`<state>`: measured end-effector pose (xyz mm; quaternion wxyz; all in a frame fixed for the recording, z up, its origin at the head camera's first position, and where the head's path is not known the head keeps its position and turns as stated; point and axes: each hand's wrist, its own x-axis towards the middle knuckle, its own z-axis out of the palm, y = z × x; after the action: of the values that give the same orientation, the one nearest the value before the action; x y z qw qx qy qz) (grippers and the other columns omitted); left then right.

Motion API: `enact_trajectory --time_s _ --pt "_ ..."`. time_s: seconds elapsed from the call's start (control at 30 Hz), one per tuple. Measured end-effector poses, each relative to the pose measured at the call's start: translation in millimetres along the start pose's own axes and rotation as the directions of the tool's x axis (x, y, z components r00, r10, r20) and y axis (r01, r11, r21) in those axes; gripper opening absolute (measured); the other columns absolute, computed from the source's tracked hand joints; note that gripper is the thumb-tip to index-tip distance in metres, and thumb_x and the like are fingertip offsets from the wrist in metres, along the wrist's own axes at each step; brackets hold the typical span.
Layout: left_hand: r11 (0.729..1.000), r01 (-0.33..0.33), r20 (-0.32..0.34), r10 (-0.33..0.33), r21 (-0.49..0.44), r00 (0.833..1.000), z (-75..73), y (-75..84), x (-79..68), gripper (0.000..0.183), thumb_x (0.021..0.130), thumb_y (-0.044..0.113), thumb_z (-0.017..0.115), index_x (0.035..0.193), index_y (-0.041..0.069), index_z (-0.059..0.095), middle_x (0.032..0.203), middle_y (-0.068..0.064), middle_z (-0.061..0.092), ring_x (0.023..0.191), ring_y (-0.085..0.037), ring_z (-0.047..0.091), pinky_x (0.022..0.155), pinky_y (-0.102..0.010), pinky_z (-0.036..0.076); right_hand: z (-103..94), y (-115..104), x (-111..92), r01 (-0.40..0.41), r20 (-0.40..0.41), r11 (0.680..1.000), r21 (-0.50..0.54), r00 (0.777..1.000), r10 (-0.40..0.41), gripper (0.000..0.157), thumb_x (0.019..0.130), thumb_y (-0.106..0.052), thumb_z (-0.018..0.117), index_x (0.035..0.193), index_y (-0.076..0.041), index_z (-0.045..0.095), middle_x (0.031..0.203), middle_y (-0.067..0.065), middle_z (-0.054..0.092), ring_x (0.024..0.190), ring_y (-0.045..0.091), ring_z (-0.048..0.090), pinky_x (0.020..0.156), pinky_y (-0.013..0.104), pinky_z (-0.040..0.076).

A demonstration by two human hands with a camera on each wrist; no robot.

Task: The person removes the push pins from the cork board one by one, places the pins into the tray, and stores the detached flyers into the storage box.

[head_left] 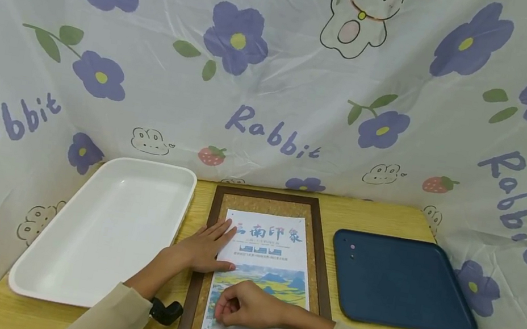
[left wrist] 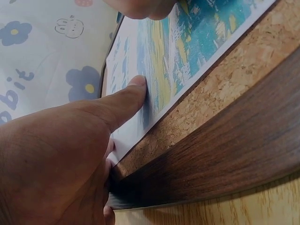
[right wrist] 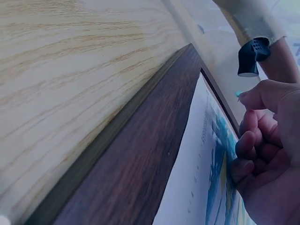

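A printed poster point(head_left: 260, 253) with blue lettering and a yellow-and-blue landscape lies on a cork board point(head_left: 267, 205) in a dark wooden frame point(head_left: 323, 249). My left hand point(head_left: 206, 248) rests on the poster's left edge with fingers spread, its thumb point(left wrist: 129, 96) straight on the paper in the left wrist view. Over the lower left of the poster, my right hand point(head_left: 251, 305) has its fingers curled. In the right wrist view it pinches a small green-headed pushpin point(right wrist: 238, 94), mostly hidden by the fingertips. Tiny dots, apparently pins, show at the poster's top corners.
To the left stands a large white tray point(head_left: 105, 231). On the right lies a dark blue tray point(head_left: 405, 285) with a few tiny pins point(head_left: 353, 247) near its upper left corner. A printed curtain point(head_left: 276, 86) hangs behind the wooden table point(head_left: 379, 217).
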<state>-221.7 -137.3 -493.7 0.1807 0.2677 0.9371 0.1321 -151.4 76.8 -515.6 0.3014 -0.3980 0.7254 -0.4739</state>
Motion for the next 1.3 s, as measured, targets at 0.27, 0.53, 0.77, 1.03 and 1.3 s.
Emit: enact_trajectory --time_s 0.27,0.53,0.77,1.03,1.3 --pt "1.0 -0.016 -0.019 0.016 -0.001 1.0 8.4 -7.1 4.0 0.097 0.102 0.059 0.062 0.169 0.003 0.019 0.177 -0.02 0.008 0.164 -0.038 0.007 0.128 -0.064 0.014 -8.6 1.1 -7.8 -0.026 -0.039 0.999 0.046 0.999 0.027 0.013 0.097 0.005 0.065 0.099 0.001 0.077 0.08 -0.012 0.067 0.063 -0.004 0.049 0.06 0.013 0.042" --pt "0.998 -0.043 -0.033 0.041 -0.035 0.999 5.5 -6.8 1.0 0.099 0.101 0.061 0.062 0.168 0.001 0.022 0.176 -0.024 0.011 0.163 -0.042 0.011 0.126 -0.067 0.015 -18.9 0.6 -15.5 -0.042 -0.067 0.997 0.067 0.997 0.046 0.014 0.097 0.004 0.063 0.099 0.001 0.077 0.082 -0.008 0.071 0.064 -0.002 0.052 0.061 0.014 0.045" --pt "1.0 -0.023 -0.011 0.023 -0.013 1.0 1.1 -1.4 -1.2 0.096 0.102 0.056 0.063 0.168 0.0 0.021 0.176 -0.024 0.011 0.163 -0.041 0.011 0.127 -0.065 0.016 -28.7 1.2 -23.0 -0.053 -0.092 0.992 0.111 0.994 0.063 0.013 0.099 0.002 0.064 0.102 0.006 0.076 0.087 0.008 0.074 0.065 0.0 0.055 0.064 0.016 0.049" --pt "1.0 0.001 -0.002 -0.001 -0.003 1.0 -1.0 1.6 -1.4 0.095 0.102 0.052 0.066 0.168 0.0 0.022 0.176 -0.022 0.012 0.163 -0.039 0.012 0.128 -0.063 0.017 -40.0 6.2 -31.5 -0.06 -0.148 0.992 0.108 0.986 0.076 0.013 0.1 0.0 0.065 0.102 0.007 0.076 0.093 0.022 0.075 0.07 0.008 0.06 0.066 0.018 0.051" --pt "1.0 0.012 -0.005 -0.012 0.008 1.0 0.3 0.2 0.1 0.096 0.101 0.054 0.066 0.168 0.001 0.023 0.176 -0.022 0.012 0.163 -0.039 0.012 0.127 -0.063 0.018 -49.7 8.7 -37.2 -0.056 -0.199 0.993 0.1 0.977 0.075 0.013 0.1 0.0 0.065 0.101 0.008 0.075 0.092 0.028 0.072 0.068 0.004 0.055 0.065 0.018 0.048"
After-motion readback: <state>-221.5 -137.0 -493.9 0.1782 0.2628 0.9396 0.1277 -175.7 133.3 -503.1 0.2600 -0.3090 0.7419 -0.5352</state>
